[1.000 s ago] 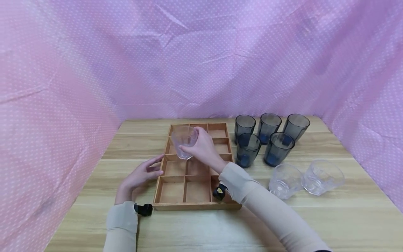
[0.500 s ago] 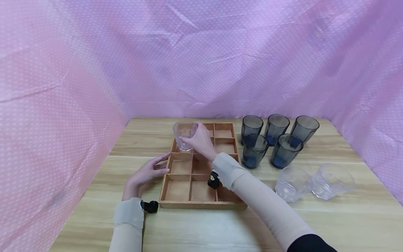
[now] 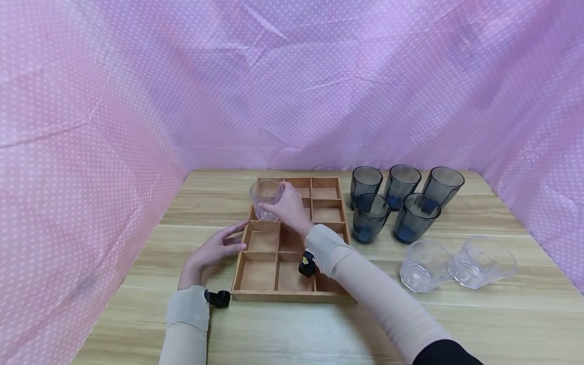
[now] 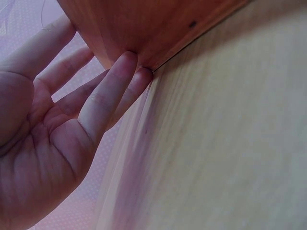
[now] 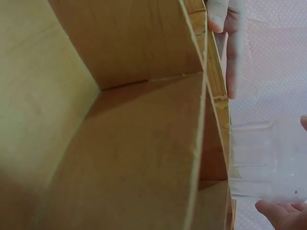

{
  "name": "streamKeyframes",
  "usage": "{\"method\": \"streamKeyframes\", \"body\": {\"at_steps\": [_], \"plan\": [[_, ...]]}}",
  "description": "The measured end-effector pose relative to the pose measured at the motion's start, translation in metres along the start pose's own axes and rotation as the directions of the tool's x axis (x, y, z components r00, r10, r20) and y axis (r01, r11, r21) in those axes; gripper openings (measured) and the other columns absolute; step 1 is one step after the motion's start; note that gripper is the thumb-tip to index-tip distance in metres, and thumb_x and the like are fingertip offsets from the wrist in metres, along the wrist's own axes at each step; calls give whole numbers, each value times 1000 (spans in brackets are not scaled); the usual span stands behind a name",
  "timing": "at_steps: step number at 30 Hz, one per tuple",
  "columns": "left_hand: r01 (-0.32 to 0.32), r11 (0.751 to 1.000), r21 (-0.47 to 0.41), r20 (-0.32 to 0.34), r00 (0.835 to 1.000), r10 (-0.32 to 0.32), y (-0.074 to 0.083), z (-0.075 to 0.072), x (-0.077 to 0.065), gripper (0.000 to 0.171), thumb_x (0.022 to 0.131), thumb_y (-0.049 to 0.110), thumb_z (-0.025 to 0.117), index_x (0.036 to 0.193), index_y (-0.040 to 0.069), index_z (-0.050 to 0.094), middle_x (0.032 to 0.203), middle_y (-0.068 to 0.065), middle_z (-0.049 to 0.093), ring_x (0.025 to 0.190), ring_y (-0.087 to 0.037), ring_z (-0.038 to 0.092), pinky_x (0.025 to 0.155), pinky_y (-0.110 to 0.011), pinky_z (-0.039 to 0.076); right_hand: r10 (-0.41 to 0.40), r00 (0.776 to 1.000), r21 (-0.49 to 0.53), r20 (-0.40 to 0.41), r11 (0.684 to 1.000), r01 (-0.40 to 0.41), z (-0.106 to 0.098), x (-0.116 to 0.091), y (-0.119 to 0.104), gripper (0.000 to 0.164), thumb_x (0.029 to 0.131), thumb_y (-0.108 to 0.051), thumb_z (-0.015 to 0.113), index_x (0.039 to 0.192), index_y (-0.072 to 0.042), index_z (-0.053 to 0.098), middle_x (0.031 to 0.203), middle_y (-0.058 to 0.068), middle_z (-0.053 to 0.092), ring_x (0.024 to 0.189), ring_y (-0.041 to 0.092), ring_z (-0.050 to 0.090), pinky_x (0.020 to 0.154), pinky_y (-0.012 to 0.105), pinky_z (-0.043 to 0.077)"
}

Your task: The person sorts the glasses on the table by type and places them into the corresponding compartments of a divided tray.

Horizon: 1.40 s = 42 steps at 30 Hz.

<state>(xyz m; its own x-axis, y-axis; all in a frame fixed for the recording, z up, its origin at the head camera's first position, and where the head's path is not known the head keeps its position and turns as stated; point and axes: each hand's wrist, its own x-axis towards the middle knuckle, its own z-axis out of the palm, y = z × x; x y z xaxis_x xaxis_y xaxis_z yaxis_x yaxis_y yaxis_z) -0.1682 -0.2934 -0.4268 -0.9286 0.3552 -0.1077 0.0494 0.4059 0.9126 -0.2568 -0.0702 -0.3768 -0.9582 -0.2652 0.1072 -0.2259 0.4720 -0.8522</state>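
Note:
My right hand (image 3: 291,209) grips a clear drinking glass (image 3: 264,196) by its right side, thumb low in front and fingers behind. The glass stands upright over the left compartment of the second row from the back in a wooden divided tray (image 3: 294,298). In the right wrist view the glass (image 5: 261,158) shows beyond the compartment walls, its base behind the edge of a divider. My left hand (image 3: 218,248) touches the tray's left side with extended fingers. In the left wrist view the fingertips press against the tray's outer wall (image 4: 144,28).
Several smoky grey glasses (image 3: 370,218) stand upright right of the tray. Two clear glasses, one nearer the tray (image 3: 424,266) and one farther right (image 3: 481,263), sit in front of them. Pink dotted cloth (image 3: 292,91) hangs behind the wooden table (image 3: 255,334).
My right hand has brought the clear glass left and lower into the left compartment. The left hand stays at the tray's side; the whole view shifted slightly.

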Motion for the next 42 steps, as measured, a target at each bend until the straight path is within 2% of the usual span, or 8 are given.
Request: {"method": "streamKeyframes", "body": {"at_steps": [2,5,9,16,20,24,29,42], "plan": [[0,1000,-7,1,1000,0,0,0,0,70,95,17,61,153,6,24,156,-29,21,134,-51,39,103,-43,48,11,1000,13,10,1000,-11,2,0,2,85,76,-34,82,140,3,40,122,18,59,106,27,58,90,38,53],[-2,1000,-11,5,1000,2,1,0,-1,70,95,17,61,154,6,24,156,-30,22,134,-51,39,103,-42,48,38,999,25,22,999,-38,5,0,5,87,75,-33,83,142,2,39,122,18,59,102,26,59,87,38,54],[1,1000,-10,7,1000,0,1,0,0,70,95,18,61,154,7,24,156,-29,21,134,-51,39,103,-42,48,44,999,21,25,999,-45,8,0,6,88,73,-31,85,141,4,41,130,19,57,110,29,58,95,41,52],[21,1000,-8,1,1000,-21,1,2,0,72,95,21,62,154,9,24,157,-27,22,134,-50,39,104,-42,48,76,997,41,25,996,-77,11,-2,8,85,72,-28,87,139,2,44,130,17,59,113,30,59,96,41,52],[24,1000,-9,2,1000,-24,0,2,0,71,95,20,62,154,9,24,157,-27,22,134,-50,39,104,-43,48,100,995,110,28,989,-103,12,-3,10,87,71,-25,87,141,0,43,139,17,54,124,31,55,104,41,48],[21,1000,-6,-1,1000,-21,0,1,0,71,95,20,62,154,8,25,157,-28,22,134,-51,40,104,-45,48,134,990,225,41,964,-140,15,-4,13,87,72,-21,86,144,-4,40,147,15,47,133,31,48,110,42,42],[14,1000,-6,-3,1000,-14,0,0,0,70,95,20,62,154,8,25,157,-29,21,133,-51,40,103,-45,48,150,988,302,44,940,-156,18,-5,15,86,75,-17,85,146,-6,38,149,14,44,136,31,44,112,41,40],[17,1000,-4,-7,1000,-17,0,1,0,71,95,20,62,154,8,25,156,-29,23,133,-51,41,102,-44,49,135,990,285,36,948,-140,15,-12,14,88,77,-19,83,148,-4,34,153,14,40,141,29,39,116,40,36]]}}
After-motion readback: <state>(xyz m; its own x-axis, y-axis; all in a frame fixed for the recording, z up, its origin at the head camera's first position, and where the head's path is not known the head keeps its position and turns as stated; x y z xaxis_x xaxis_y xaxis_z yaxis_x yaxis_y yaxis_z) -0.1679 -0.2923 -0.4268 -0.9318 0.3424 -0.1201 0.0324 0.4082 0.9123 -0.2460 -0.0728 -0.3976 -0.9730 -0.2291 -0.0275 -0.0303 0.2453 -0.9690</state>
